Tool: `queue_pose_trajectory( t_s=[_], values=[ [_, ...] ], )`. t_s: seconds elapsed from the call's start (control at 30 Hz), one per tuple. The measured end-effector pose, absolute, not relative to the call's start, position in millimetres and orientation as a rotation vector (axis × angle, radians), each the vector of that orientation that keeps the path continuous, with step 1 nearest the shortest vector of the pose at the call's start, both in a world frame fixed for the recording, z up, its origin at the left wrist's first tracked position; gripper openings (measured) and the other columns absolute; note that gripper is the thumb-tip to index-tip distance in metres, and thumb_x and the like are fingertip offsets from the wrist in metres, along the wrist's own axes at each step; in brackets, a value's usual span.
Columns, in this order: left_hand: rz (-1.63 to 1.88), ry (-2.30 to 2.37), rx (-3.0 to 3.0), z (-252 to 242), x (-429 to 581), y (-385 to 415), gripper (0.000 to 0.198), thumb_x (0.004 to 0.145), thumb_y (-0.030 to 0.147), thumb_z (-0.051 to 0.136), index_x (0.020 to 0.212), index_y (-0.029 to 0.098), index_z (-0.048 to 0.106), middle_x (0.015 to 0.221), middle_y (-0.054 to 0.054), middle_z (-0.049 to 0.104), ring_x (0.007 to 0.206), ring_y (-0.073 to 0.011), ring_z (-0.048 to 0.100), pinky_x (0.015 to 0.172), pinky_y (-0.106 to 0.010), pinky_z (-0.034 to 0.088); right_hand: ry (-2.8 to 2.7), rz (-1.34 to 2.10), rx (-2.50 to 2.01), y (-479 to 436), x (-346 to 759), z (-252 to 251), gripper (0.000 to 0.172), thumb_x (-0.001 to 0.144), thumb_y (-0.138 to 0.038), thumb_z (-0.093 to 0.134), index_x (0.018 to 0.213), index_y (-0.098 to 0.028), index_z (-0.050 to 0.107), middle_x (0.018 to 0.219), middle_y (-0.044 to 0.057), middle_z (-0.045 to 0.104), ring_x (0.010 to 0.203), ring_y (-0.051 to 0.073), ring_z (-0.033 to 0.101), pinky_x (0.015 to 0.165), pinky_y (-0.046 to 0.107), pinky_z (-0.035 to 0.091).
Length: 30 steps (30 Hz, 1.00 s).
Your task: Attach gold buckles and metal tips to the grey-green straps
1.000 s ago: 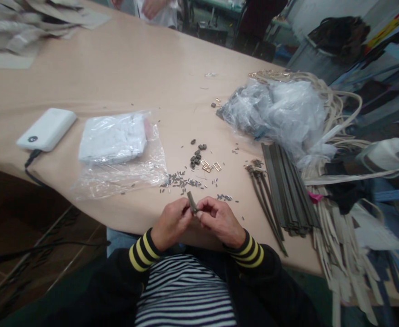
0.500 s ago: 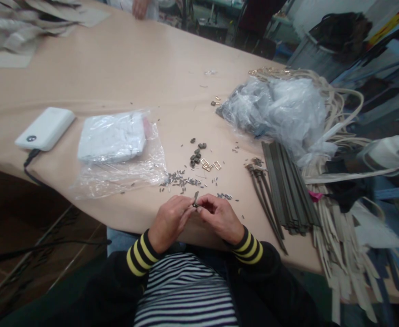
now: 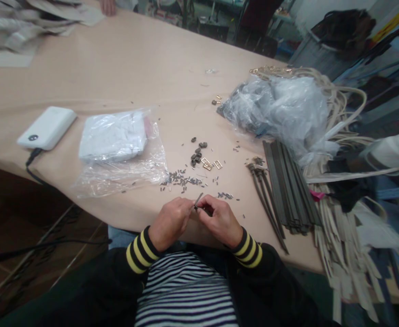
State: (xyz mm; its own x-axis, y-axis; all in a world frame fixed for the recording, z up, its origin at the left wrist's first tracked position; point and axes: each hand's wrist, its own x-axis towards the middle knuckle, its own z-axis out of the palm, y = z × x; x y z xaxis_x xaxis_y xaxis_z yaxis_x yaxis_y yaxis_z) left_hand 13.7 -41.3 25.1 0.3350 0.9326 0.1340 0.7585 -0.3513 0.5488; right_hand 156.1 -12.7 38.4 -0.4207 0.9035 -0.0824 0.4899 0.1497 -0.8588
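My left hand (image 3: 172,221) and my right hand (image 3: 220,219) meet at the near edge of the table, fingertips pinched together. Between them is a short dark strip (image 3: 198,198), its free end pointing up and away from me. Fingers hide the rest of it. Just beyond my hands lie many small metal clips (image 3: 182,178), with a smaller group of clips (image 3: 225,196) near my right hand. Behind these are dark strap loops (image 3: 196,156) in a little heap and several gold rectangular buckles (image 3: 207,165).
Dark flat straps (image 3: 286,190) and finished-looking straps with buckles (image 3: 262,195) lie to the right, beside beige strips (image 3: 342,245). A clear plastic bag (image 3: 281,104) bulges behind them. At left are a wrapped white packet (image 3: 112,136) and a white power bank (image 3: 47,128) with cable. Another person's hand (image 3: 108,7) rests at the far edge.
The dark strip's free end now tilts more to the right. My hands have hardly moved. The other person's hand at the far edge has shifted left.
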Motion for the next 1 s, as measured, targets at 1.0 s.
queue_pose_trajectory(
  t_s=[1.0],
  values=[
    [1.024, 1.408, 1.012, 22.5, 4.2, -34.1, 0.021, 0.073, 0.027, 0.05, 0.087, 0.013, 0.055, 0.048, 0.006, 0.048, 0.041, -0.0051, 0.042, 0.041, -0.016, 0.034, -2.256, 0.902, -1.292, -19.1, 162.2, 37.5, 0.025, 0.075, -0.012, 0.048, 0.099, -0.015, 0.054, 0.09, 0.008, 0.06, 0.082, 0.018, 0.055, 0.075, 0.031, 0.046]
  ],
)
